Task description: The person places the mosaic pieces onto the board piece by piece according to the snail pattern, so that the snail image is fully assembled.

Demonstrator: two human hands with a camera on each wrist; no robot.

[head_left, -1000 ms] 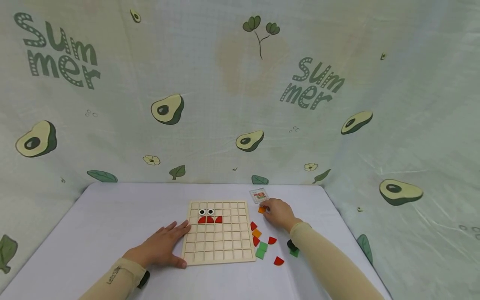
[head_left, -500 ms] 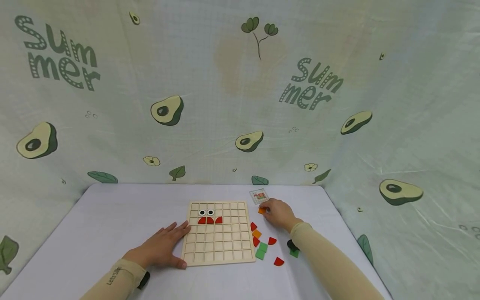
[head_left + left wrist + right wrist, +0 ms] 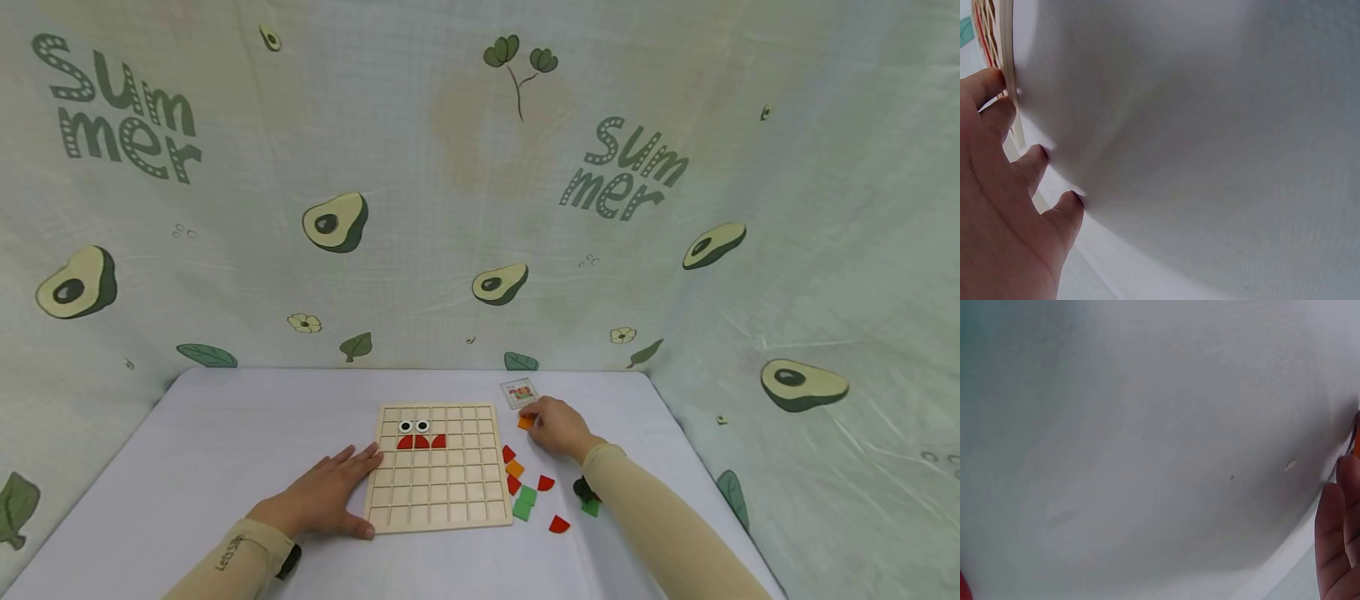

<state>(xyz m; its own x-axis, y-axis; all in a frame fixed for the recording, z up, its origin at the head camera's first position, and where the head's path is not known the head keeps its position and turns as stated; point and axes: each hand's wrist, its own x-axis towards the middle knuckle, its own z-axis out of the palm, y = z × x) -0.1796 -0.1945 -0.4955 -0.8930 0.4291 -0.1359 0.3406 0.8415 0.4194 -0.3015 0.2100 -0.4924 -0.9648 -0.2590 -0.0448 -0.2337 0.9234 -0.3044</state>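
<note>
A wooden grid board (image 3: 457, 512) lies on the table, with two round eye pieces (image 3: 422, 427) in one row and a row of red quarter-round pieces (image 3: 422, 442) just below. My left hand (image 3: 324, 492) rests at the board's left edge, fingers spread and thumb near the lower corner. In the left wrist view two fingertips touch the board's side (image 3: 1007, 56). Right of the board, my right hand (image 3: 558, 427) pinches an orange square tile (image 3: 526, 422) close over the table. Only a sliver of that tile shows at the right wrist view's edge, beside the fingers (image 3: 1332, 519).
Beyond my right hand lies a small picture card (image 3: 520, 392). Loose red pieces (image 3: 558, 524), green tiles (image 3: 522, 509) and an orange tile (image 3: 514, 469) are scattered right of the board. Another green tile (image 3: 591, 507) lies beside my right sleeve. A printed cloth (image 3: 420, 325) hangs behind the table.
</note>
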